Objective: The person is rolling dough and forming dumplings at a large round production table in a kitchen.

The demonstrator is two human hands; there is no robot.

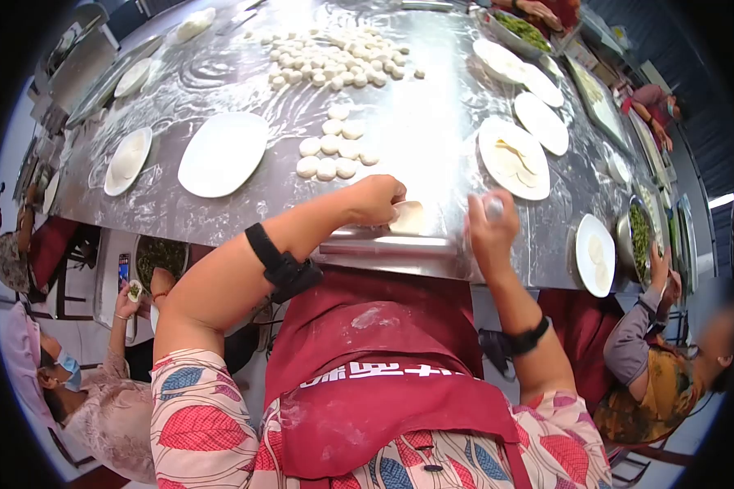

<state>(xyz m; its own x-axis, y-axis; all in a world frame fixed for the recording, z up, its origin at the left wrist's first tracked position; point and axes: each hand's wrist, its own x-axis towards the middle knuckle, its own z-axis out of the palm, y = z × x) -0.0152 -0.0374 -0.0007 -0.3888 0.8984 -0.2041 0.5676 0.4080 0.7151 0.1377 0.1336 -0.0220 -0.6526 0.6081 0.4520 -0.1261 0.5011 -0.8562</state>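
Note:
My left hand (377,200) pinches the edge of a flat round dough wrapper (408,218) at the front of the floured steel table (294,220). To the right of the wrapper, my right hand (493,224) is raised with its fingers curled in. A pale, shiny, blurred spot shows among those fingers; I cannot tell what they hold. Just beyond my left hand, several small dough pieces (329,145) sit in short rows. A white plate (532,191) with flat wrappers (518,163) stands past my right hand.
A large heap of dough pieces (334,57) covers the far middle. White plates (224,155) stand at left, others (595,281) at right. Bowls of green filling (640,232) are at the sides. One person (106,407) works at left, another (661,367) at right.

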